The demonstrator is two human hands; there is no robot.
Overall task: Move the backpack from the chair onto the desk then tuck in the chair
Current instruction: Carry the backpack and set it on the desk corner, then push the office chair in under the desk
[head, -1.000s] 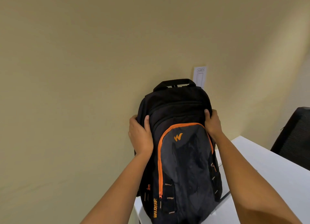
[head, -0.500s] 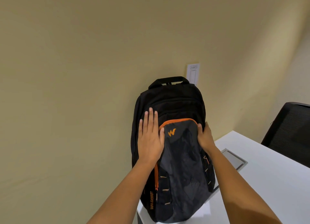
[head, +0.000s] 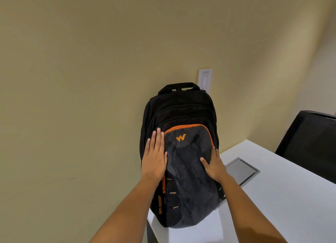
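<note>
A black and grey backpack (head: 183, 119) with orange zip trim stands upright on the left end of the white desk (head: 283, 197), its back leaning against the beige wall. My left hand (head: 155, 157) lies flat on the left side of its front pocket, fingers straight and together. My right hand (head: 213, 165) rests on the pocket's right edge with the thumb spread; neither hand grips the bag. A black mesh chair back (head: 309, 144) shows at the right edge, beyond the desk.
A grey flap cover (head: 241, 170) is set into the desk just right of the backpack. A white label (head: 205, 79) is stuck on the wall behind the bag's top handle. The desk's left edge drops off below the bag.
My hands let go of the bag's upper sides and slid down onto its front pocket. The backpack has settled upright on the desk against the wall.
</note>
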